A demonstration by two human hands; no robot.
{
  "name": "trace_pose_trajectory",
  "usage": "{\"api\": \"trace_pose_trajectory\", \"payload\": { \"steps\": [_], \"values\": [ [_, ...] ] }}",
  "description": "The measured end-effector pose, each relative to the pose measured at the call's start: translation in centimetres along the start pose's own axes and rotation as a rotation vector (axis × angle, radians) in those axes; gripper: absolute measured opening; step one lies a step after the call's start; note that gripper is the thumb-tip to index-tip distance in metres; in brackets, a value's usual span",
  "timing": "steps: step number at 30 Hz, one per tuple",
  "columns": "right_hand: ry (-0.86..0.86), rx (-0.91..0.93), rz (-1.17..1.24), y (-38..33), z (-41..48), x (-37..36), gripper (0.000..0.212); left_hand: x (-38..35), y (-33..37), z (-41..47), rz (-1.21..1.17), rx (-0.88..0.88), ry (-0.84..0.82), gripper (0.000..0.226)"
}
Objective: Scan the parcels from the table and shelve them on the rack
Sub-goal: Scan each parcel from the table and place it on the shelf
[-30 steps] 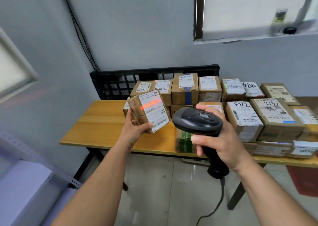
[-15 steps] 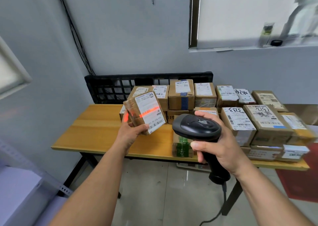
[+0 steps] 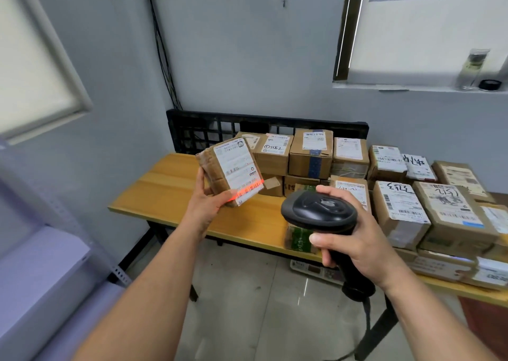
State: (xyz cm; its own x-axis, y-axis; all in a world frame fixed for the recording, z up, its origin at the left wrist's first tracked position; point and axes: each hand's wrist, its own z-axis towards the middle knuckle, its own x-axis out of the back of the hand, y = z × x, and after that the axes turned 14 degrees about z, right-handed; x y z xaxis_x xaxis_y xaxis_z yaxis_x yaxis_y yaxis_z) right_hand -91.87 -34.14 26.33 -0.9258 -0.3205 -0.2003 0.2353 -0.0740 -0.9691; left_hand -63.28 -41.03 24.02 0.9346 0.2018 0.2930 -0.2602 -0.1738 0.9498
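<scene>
the left hand (image 3: 204, 209) is gripping a taped brown parcel (image 3: 229, 169) above the near left of the wooden table (image 3: 162, 187), label tilted toward the black scanner (image 3: 320, 213). the right hand (image 3: 357, 246) is clasping the scanner's handle, and its red line is falling across the label's lower barcode. more parcels (image 3: 398, 195) are crowding the table's far right.

Soft, even daylight comes from the window (image 3: 428, 31) above and right of the fingers (image 3: 334, 191). A red scan line (image 3: 247, 191) glows on the parcel (image 3: 228, 168) by the left fingers. Edges bend; the rack (image 3: 41, 264) far left is hazy.
</scene>
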Motion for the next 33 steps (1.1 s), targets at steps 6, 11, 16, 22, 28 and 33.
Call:
{"api": "trace_pose_trajectory", "payload": {
  "steps": [6, 11, 16, 22, 28, 33],
  "values": [
    [-0.069, 0.005, 0.018, 0.3, 0.6, -0.5, 0.078, 1.0, -0.9, -1.7, -0.127, -0.019, 0.084, 0.095],
    [-0.135, -0.007, 0.052, 0.9, 0.7, -1.6, 0.081, 2.3, -2.4, -3.3, -0.19, 0.013, 0.134, 0.09],
    [-0.165, -0.012, 0.037, 1.6, 0.1, -3.3, 0.08, 3.9, -3.2, -4.6, -0.238, 0.007, 0.165, 0.086],
    [-0.158, 0.019, 0.004, 1.2, -0.9, -7.3, 0.077, 7.7, -4.1, -6.2, -0.278, -0.005, 0.166, 0.087],
    [-0.141, 0.052, -0.033, 0.8, -2.1, -14.3, 0.083, 14.5, -5.2, -9.5, -0.252, -0.032, 0.224, 0.088],
    [-0.184, 0.094, -0.064, 1.2, -2.7, -21.9, 0.082, 21.9, -6.6, -13.1, -0.201, -0.04, 0.294, 0.084]
  ]
}}
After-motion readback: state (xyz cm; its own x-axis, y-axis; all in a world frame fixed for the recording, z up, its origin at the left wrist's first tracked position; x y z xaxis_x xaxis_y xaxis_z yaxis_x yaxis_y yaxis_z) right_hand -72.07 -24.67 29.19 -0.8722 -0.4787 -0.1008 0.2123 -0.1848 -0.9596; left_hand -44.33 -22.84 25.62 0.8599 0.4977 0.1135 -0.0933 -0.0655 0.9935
